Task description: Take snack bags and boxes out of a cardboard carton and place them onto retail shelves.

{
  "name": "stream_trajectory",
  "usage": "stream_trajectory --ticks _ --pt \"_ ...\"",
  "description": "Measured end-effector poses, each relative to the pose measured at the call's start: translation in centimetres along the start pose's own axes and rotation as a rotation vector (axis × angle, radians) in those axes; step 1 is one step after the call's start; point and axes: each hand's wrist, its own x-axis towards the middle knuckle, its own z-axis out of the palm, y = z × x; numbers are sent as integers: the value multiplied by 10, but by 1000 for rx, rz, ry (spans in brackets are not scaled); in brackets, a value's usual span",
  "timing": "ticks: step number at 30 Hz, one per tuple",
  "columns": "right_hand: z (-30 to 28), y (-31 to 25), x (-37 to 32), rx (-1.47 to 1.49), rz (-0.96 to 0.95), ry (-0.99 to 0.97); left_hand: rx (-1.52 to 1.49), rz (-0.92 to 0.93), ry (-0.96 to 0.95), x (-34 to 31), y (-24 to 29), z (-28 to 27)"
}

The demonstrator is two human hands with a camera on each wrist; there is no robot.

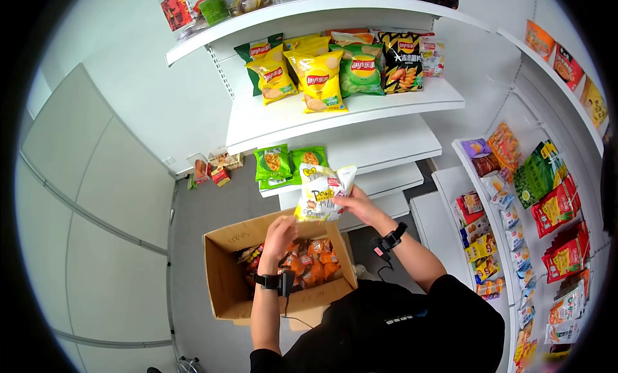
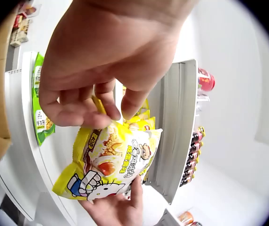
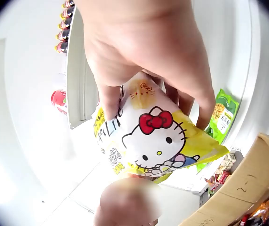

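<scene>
A white and yellow snack bag (image 1: 322, 194) with a cartoon cat wearing a red bow is held up over the far edge of an open cardboard box (image 1: 222, 260). My right hand (image 1: 362, 207) grips the bag's right side, thumb on one face and fingers around the other, as the right wrist view shows. At the opposite edge, my left hand (image 1: 281, 236) pinches the bag's yellow border (image 2: 98, 106) between curled fingers and thumb. Inside the box lie several orange snack packs (image 1: 309, 263), partly hidden by my left forearm.
Ahead, a white shelf (image 1: 347, 118) carries Lay's chip bags (image 1: 320, 80). Green snack bags (image 1: 271, 162) lie on the tier below. Side shelves at right hold many packs, including red bags (image 1: 555, 205). Small packages (image 1: 219, 175) sit on the floor by the wall.
</scene>
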Motion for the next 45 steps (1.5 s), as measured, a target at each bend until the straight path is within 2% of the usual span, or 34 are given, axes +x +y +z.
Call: stream_trajectory --ticks 3,4,7,8,11,15,20,24,32,36,39,41,45 --pt "-2 -14 -1 -65 -37 57 285 93 50 5 13 17" --pt "-5 -20 -1 -75 -37 74 432 179 20 16 10 12" --pt "-9 -37 -2 -141 -64 57 368 239 -5 13 20 34" --pt "-9 -41 -4 -157 -77 45 417 205 -47 13 23 38" --pt "-4 -52 -14 -205 -62 40 514 291 -150 24 14 42" --pt "-7 -56 -34 -254 -31 130 397 209 -299 22 10 63" --pt "-33 -65 -69 -260 -77 107 336 257 -340 37 -21 87" --pt "-56 -86 -86 -251 -84 110 401 249 -353 41 -21 119" --pt "-145 -143 -93 -234 -232 168 505 353 -419 78 -16 216" --pt "-211 -199 -97 -268 -285 233 478 390 -311 98 -21 264" --pt "-272 -242 -85 -287 -426 316 490 382 -270 120 -32 281" --pt "-289 -281 -86 -254 -426 353 482 373 -256 126 -40 287" --pt "-355 -323 -54 -327 -389 476 459 350 -205 126 -40 296"
